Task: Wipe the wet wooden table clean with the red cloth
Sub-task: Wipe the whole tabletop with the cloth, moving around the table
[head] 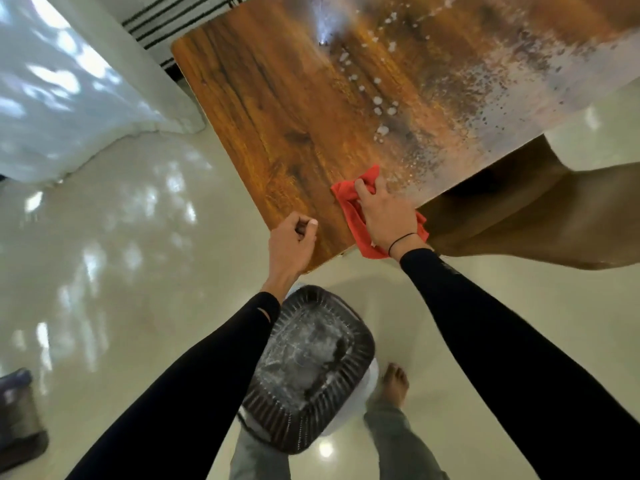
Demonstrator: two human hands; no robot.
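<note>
The large rectangular wooden table (277,109) with rounded corners fills the far part of the view. Its left half looks dry and glossy, while its right half carries a broad film of water with white foamy spots and scattered droplets. From this, the wiping appears to be in its early stage: the wet area is mostly untouched. The next move likely calls for sweeping the cloth away from the near edge and rightward into the wet film, keeping it pressed flat so it soaks rather than smears.

Below the near edge, on the pale glossy floor, sits a dark ribbed plastic basin (308,372) with foamy water inside.

The crumpled red cloth (349,209) lies on the table's near edge, partly hanging over it.

The right hand (384,216) presses down on the cloth, fingers curled into its folds and gripping it. The left hand (292,240) rests at the table's near edge beside the cloth, fingers curled in a loose fist; I cannot tell whether it holds anything.
</note>
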